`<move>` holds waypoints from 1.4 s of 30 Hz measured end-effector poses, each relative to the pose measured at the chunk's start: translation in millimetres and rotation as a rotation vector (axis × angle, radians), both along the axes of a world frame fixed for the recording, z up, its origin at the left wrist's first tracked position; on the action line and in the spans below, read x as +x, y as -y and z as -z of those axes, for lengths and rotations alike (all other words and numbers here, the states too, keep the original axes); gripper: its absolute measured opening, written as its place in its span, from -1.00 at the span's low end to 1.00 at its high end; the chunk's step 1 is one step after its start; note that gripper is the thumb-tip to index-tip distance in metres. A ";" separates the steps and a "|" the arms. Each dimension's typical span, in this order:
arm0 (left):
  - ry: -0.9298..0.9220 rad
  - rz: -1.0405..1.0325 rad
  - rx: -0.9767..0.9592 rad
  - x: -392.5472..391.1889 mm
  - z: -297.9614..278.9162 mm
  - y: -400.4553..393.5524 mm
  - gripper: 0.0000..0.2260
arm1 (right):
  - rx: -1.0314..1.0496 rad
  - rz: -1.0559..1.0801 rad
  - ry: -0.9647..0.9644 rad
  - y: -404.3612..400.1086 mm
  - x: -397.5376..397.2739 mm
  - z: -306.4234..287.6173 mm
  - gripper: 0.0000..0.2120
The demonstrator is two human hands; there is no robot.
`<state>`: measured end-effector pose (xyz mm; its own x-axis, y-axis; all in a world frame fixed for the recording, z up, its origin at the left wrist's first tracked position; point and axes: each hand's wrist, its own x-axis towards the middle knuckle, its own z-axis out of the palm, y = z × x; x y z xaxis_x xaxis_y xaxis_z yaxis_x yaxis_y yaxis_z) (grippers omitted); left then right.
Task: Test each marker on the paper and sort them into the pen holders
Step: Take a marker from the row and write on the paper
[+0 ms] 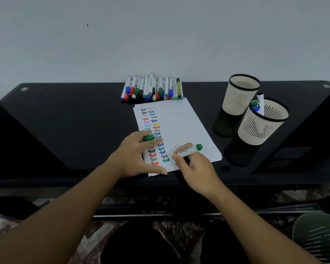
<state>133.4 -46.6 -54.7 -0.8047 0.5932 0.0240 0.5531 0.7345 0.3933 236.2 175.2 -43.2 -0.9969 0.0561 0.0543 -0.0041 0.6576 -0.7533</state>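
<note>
A white sheet of paper (179, 126) lies on the black table, its left side filled with two columns of coloured "Test" words. My right hand (194, 166) grips a green marker (189, 150), tip down at the paper beside the lowest green word. My left hand (139, 157) rests on the paper's lower left, fingers spread, and holds the green cap (148, 137) between its fingers. A row of several capped markers (152, 89) lies at the table's back edge. Two cream mesh pen holders stand at the right: the far one (242, 94) looks empty, the near one (265, 122) holds a few markers.
The glossy black table (65, 121) stands against a white wall. Its front edge runs just below my hands. A dark mesh object (318, 235) sits at the lower right, off the table. Patterned floor shows beneath.
</note>
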 end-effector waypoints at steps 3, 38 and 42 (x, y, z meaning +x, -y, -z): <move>0.005 -0.054 0.154 3.3 -0.7 1.9 -0.14 | -0.077 0.043 -0.002 -1.1 -0.1 1.4 -0.71; -0.263 -0.168 0.261 -0.4 5.4 -0.4 -0.76 | 0.427 -0.233 0.001 -24.7 -68.1 -28.4 -0.71; -0.268 -0.157 0.260 0.7 5.6 -0.3 -0.74 | 0.418 -0.248 -0.017 -22.1 -71.8 -25.0 -0.72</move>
<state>134.1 -46.4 -60.2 -0.8299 0.4104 0.3780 0.5504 0.7130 0.4344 164.4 197.3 -18.2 -0.9763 -0.2130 0.0384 -0.2089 0.8816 -0.4232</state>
